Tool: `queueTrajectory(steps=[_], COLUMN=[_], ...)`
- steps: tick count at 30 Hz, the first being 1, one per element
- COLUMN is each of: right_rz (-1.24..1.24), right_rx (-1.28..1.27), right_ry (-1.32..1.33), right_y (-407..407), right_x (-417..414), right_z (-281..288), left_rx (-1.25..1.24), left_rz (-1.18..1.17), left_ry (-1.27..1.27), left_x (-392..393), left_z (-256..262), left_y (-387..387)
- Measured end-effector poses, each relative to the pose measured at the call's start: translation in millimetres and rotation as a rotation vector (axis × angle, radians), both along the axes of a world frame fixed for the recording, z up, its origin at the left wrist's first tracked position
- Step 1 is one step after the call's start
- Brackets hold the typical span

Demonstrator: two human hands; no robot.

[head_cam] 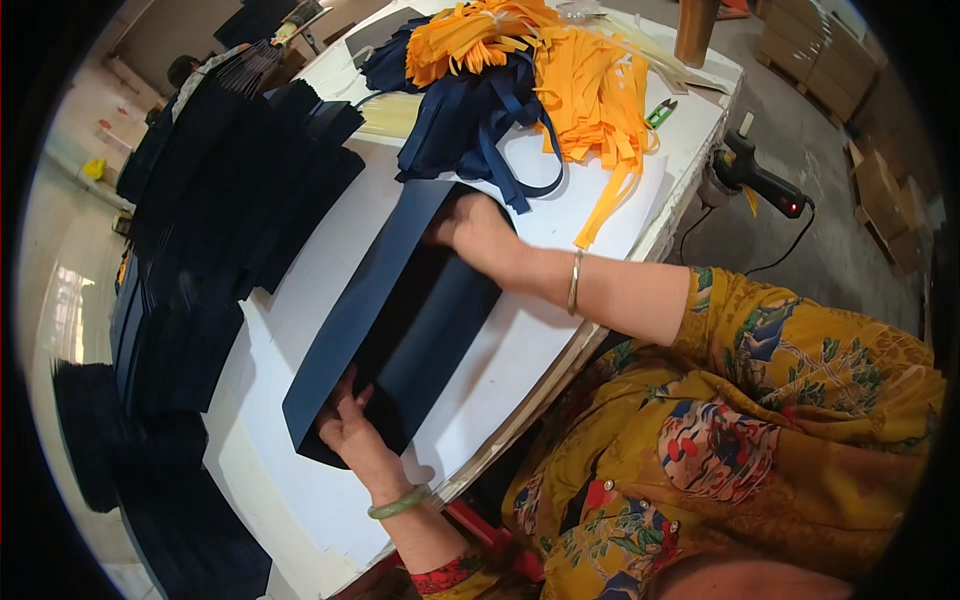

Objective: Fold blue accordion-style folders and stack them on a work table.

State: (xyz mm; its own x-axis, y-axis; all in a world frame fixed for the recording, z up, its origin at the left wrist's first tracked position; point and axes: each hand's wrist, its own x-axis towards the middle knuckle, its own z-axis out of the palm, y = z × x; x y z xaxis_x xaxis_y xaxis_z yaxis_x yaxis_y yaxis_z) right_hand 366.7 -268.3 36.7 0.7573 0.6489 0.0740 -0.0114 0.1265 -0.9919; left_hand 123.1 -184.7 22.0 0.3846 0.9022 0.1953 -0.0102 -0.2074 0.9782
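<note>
A dark navy paper bag [457, 322] lies on its side on white sheets, its mouth spread wide toward me. My left hand [349, 427], with a green bangle at the wrist, reaches into the lower end of the mouth. Its thumb and fingers are apart, touching the inside by the long side panel [360, 300]. Into the upper end goes my right hand [480, 229], a thin metal bracelet on that wrist. Its fingertips are blurred and partly lost in the dark interior, so their grip is hidden.
Tall stacks of dark folded bags [247, 172] line the table's far side. Bundles of navy ribbon [450, 127] and orange ribbon [592, 90] lie past the bag, near green thread snips [661, 112]. A corded glue gun [757, 172] hangs off the table edge.
</note>
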Motion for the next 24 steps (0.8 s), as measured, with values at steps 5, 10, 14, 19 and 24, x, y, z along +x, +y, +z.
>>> queueTrajectory(steps=[5,10,14,19,24], right_rz=[0.078,0.407,0.703,0.819,0.852], right_rx=[0.065,-0.046,-0.312,-0.286,-0.320], right_ry=[0.378,-0.188,-0.783,-0.964,-0.973], right_y=[7,-5,-22,-19,-17], right_x=[30,33,12,-1,-7], right_z=[3,-3,-11,-13,-13], left_rx=[-0.121,-0.218,0.051,0.305,0.305], left_rz=[0.022,-0.086,-0.301,-0.580,-0.620], left_ry=[-0.079,-0.045,0.453,0.594,0.697], left_x=[-9,-13,-5,3,4], left_z=[2,8,15,25,25], left_y=[6,9,5,1,0])
